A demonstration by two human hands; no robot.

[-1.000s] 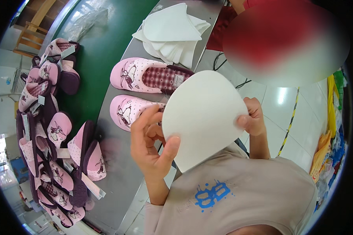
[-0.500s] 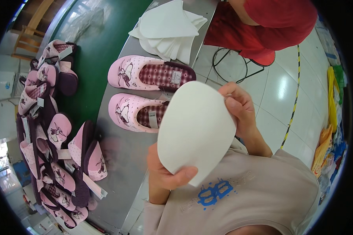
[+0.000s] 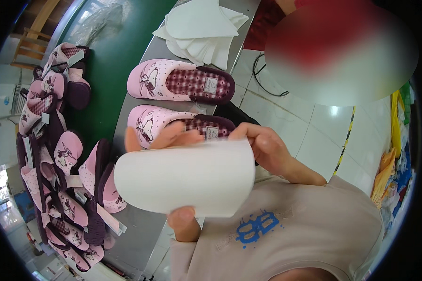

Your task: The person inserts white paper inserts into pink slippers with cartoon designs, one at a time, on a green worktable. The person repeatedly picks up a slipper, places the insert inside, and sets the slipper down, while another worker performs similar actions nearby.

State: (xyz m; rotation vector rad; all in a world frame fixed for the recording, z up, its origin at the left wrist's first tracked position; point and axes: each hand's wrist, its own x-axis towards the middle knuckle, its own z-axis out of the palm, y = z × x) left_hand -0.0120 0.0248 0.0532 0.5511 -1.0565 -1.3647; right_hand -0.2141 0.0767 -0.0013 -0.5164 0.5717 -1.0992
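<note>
Head view, and the white curved panel (image 3: pixel 187 178) has just swung round: half a second ago it stood nearly upright, now it lies broadside in mid-air, bowed, rounded end to the left. The left hand (image 3: pixel 184 224) is clamped across it, thumb on the near edge, blurred fingers reaching past the far one. The right hand (image 3: pixel 267 151) touches the upper right corner; its thumb is hidden, so I can't tell whether it pinches. The panel partly covers the nearer pink slipper (image 3: pixel 146 125) on the grey table (image 3: pixel 131 234); the farther pink slipper (image 3: pixel 182 82) lies beside that, near the stacked white panels (image 3: pixel 201 23). To me, it's handling, turning and bending, nothing set down yet
</note>
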